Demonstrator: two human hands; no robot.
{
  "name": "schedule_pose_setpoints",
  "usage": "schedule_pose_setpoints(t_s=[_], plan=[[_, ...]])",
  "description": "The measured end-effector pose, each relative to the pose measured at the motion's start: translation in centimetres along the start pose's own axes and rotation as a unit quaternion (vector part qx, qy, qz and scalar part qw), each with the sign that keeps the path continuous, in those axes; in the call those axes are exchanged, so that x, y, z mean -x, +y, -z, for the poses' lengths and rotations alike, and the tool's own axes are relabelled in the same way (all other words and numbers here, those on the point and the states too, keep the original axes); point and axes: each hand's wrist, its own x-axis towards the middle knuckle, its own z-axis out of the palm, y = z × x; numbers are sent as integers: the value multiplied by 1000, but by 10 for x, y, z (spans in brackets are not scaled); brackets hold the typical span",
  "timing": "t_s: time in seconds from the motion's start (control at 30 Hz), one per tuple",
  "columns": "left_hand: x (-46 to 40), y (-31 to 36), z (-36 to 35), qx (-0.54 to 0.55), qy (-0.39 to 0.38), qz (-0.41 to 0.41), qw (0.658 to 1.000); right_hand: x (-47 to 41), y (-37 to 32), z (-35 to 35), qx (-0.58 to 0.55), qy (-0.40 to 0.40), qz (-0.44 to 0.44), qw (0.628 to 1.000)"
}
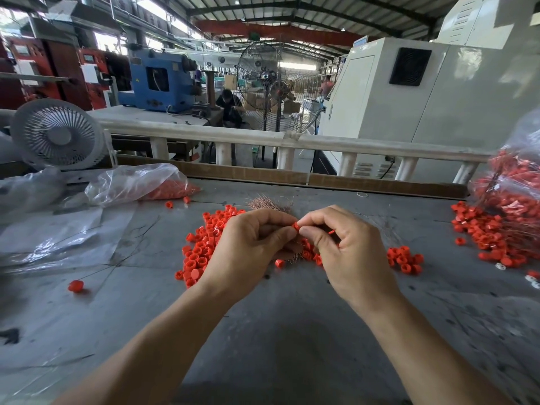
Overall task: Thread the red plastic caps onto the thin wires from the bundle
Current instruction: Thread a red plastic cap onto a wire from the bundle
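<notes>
Roughly at mid-frame, the left hand (251,244) and the right hand (342,247) meet above the grey worktable (277,331), pinching one red cap (295,226) between their fingertips; the right hand's other fingers are curled, with a small red tip showing just past them. Whether a wire already passes through this cap is too fine to tell. Behind the hands, the copper-coloured wire bundle (270,203) fans out on the table. A loose pile of red caps (204,247) lies beneath and left of the left hand, and a smaller cluster (404,260) sits right of the right hand, so plenty of caps appear not yet threaded. At the right edge of the frame, a heap of caps with thin wires (491,232) spills from a clear bag (520,176), which suggests a good share is finished. In the upper left, another plastic bag (137,182) holds more caps, and a single cap on a wire (76,285) lies at lower left. By this judgement, the work is well under way but far from over.
</notes>
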Motion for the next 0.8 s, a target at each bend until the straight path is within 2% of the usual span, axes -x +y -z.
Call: schedule_pose_setpoints(t_s=[0.33,0.5,0.67,0.8], plan=[[-1,-1,0,-10,7,-1,1000,1,0,-2,5,9,10,1000],[-1,-1,-1,20,12,21,999,0,0,-1,-2,11,9,1000],[-1,-1,-1,87,15,85,992,2,-1,-3,52,-3,37,998],[-2,-3,0,113,14,129,985,4,-5,-9,156,3,40,987]])
